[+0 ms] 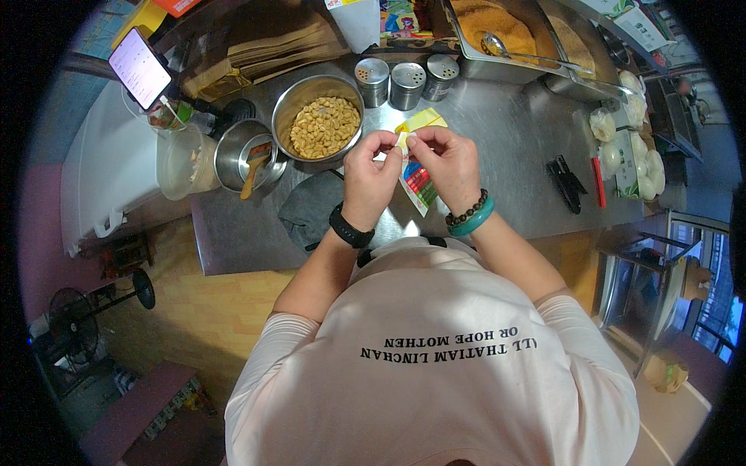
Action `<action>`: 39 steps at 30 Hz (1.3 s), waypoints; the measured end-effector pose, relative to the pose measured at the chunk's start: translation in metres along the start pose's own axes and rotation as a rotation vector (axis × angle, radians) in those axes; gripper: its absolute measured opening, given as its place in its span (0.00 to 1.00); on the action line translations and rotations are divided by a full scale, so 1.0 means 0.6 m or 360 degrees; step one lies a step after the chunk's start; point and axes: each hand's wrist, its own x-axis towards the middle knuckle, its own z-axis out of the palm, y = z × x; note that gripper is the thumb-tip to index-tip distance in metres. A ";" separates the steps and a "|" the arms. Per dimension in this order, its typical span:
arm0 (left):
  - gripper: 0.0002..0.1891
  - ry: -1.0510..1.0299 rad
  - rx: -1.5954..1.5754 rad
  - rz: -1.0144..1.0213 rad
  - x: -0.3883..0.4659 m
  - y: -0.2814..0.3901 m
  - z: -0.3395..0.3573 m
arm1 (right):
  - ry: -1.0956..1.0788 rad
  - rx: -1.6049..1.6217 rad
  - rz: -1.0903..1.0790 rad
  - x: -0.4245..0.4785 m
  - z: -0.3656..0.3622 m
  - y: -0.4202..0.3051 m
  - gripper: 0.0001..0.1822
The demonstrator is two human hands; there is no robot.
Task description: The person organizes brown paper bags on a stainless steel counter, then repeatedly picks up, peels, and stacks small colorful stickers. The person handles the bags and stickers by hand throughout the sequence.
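Thumbs and fingertips of my left hand (pixel 373 172) and my right hand (pixel 450 169) meet over the steel worktable, pinching a small white piece of packet edge (pixel 404 141) between them. Below the fingers shows a printed packet (pixel 421 183) in blue, red and green, bearing writing. A yellow packet part (pixel 421 120) lies just beyond the hands; whether it belongs to the same packet I cannot tell. Left of my left hand, a steel pot (pixel 280 113) holds shelled peanuts (pixel 326 127). A dark grey cloth (pixel 306 207) lies by my left wrist.
Three steel shakers (pixel 407 84) stand behind the hands. To the left are a steel bowl (pixel 224 157) with a wooden-handled brush (pixel 252 175), a plastic tub (pixel 175 166) and a lit phone (pixel 140 67). At right lie black tongs or clips (pixel 565 183) and a steel tray (pixel 501 67) of orange powder.
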 end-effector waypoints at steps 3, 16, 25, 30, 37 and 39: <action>0.05 0.0015 -0.0147 0.0000 -0.001 -0.003 0.002 | 0.0021 0.0039 0.0017 0.003 0.000 0.003 0.09; 0.04 0.0023 -0.0125 0.0001 0.004 -0.001 -0.001 | -0.0028 0.0162 0.0080 -0.004 -0.001 -0.002 0.09; 0.04 0.0073 -0.0385 0.0027 0.008 -0.006 -0.019 | -0.0368 0.0443 0.0101 0.002 -0.010 0.005 0.13; 0.05 -0.0071 -0.0503 -0.0012 0.013 -0.007 -0.035 | -0.0315 -0.0010 -0.0561 0.025 -0.020 -0.009 0.19; 0.06 -0.0264 -0.0673 -0.0107 0.011 -0.007 -0.039 | -0.0712 -0.0280 -0.0230 0.046 -0.033 -0.044 0.12; 0.06 -0.0211 -0.0575 -0.0088 0.009 -0.004 -0.038 | -0.0687 -0.0236 -0.0218 0.046 -0.032 -0.041 0.12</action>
